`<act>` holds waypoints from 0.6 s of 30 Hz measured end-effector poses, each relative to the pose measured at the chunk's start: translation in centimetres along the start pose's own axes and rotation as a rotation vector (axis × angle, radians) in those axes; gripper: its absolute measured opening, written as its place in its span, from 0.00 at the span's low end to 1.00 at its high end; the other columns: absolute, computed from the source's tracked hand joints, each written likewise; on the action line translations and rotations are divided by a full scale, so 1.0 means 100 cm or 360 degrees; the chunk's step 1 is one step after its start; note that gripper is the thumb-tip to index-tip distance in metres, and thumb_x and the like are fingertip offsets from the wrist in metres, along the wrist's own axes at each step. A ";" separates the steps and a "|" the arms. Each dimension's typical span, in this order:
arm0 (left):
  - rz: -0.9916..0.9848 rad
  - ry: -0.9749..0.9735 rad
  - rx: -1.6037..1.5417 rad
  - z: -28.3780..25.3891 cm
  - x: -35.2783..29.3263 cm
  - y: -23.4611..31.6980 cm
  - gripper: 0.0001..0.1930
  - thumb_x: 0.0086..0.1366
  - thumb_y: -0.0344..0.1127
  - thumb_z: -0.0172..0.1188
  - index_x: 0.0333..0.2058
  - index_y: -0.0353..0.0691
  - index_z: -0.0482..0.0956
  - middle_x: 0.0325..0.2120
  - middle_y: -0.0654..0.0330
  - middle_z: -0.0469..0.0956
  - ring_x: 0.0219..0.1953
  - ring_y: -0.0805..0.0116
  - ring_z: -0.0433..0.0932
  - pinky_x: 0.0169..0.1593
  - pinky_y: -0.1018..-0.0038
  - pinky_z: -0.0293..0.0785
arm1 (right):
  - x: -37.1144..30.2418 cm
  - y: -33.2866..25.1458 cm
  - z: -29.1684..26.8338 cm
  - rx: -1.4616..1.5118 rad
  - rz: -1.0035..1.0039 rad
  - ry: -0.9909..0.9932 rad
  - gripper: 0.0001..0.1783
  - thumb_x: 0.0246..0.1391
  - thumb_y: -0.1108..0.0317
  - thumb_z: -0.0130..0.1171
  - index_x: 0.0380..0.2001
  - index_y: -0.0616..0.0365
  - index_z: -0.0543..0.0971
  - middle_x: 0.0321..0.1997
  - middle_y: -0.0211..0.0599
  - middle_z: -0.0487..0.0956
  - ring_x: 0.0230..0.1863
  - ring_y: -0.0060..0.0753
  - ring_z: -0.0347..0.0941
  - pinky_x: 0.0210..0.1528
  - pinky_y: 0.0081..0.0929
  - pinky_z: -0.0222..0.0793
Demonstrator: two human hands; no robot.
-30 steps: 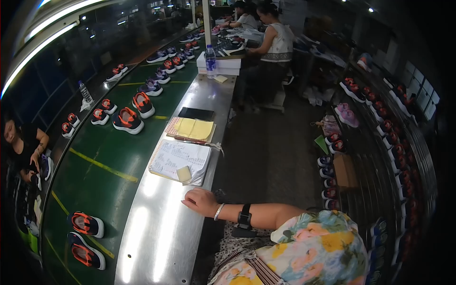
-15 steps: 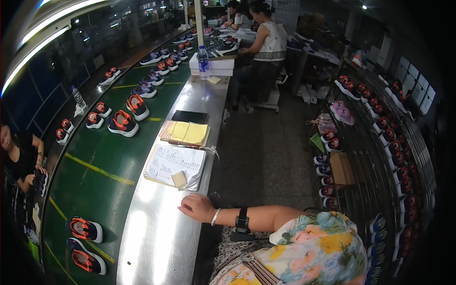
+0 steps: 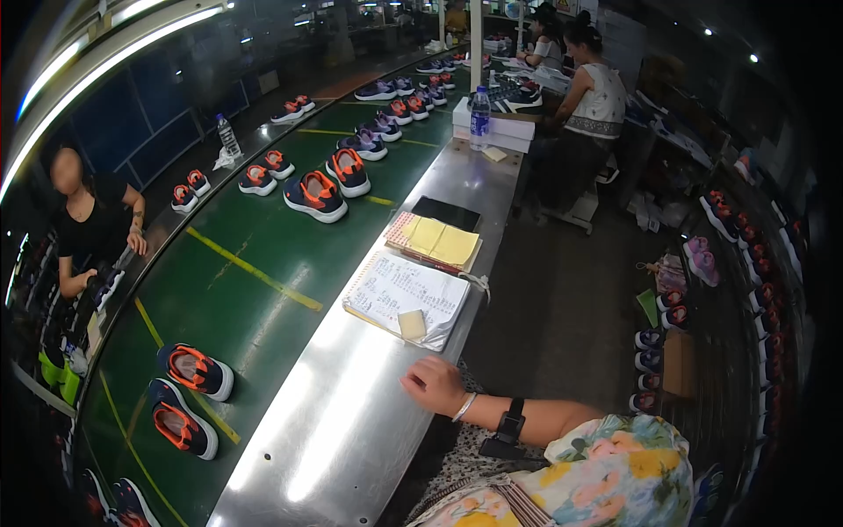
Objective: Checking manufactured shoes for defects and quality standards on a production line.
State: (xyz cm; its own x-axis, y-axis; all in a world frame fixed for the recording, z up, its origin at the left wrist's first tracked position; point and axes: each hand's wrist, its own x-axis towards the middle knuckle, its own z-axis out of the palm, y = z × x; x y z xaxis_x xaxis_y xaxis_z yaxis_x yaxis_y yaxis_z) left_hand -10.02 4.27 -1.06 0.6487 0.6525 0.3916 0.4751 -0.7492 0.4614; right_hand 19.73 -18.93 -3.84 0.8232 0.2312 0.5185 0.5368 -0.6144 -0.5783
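My right hand rests at the inner edge of the metal table, fingers loosely curled, with nothing visible in them. Its wrist bears a light bracelet, and a black strap goes round the forearm. Just beyond the hand lies an open notebook with handwritten pages and a small cream-coloured block on it. Behind that are a yellow paper pad and a dark, flat phone-like thing. My left hand is out of view.
A green conveyor belt runs along the left, carrying navy and orange shoes. A water bottle stands beside a white box. Across the belt, a person handles a dark shoe. Shoe racks line the right.
The view has swung left, bringing more shoes in at the lower left. The person across the belt has moved one hand off the shoe. My right hand keeps its place and pose.
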 end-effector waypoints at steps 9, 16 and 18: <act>0.0032 -0.0005 -0.0072 0.000 -0.002 -0.008 0.12 0.59 0.33 0.55 0.39 0.31 0.76 0.40 0.47 0.75 0.45 0.50 0.71 0.52 0.60 0.65 | -0.001 -0.002 -0.001 0.0058 -0.0007 0.0022 0.10 0.44 0.66 0.61 0.16 0.51 0.71 0.17 0.30 0.71 0.23 0.37 0.69 0.25 0.32 0.65; -0.0049 -0.0017 -0.0147 0.003 -0.001 -0.013 0.14 0.57 0.36 0.59 0.39 0.33 0.77 0.39 0.47 0.75 0.44 0.49 0.71 0.50 0.61 0.65 | -0.001 -0.008 0.002 0.0027 -0.0026 0.0008 0.08 0.43 0.68 0.61 0.16 0.52 0.72 0.17 0.31 0.72 0.23 0.38 0.69 0.24 0.34 0.64; -0.0100 0.0036 -0.0186 0.005 0.001 -0.014 0.11 0.55 0.31 0.56 0.36 0.33 0.76 0.36 0.50 0.75 0.41 0.53 0.72 0.47 0.64 0.67 | -0.001 -0.008 0.003 0.0012 -0.0035 -0.0010 0.09 0.43 0.68 0.61 0.16 0.53 0.72 0.17 0.32 0.71 0.23 0.39 0.68 0.24 0.35 0.63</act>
State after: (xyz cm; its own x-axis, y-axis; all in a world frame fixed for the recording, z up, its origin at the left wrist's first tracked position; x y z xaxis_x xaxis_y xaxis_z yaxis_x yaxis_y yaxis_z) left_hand -10.29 5.33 -2.05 0.6057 0.7013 0.3759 0.4411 -0.6891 0.5750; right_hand 19.28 -18.24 -3.68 0.8126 0.2493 0.5269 0.5559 -0.6034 -0.5717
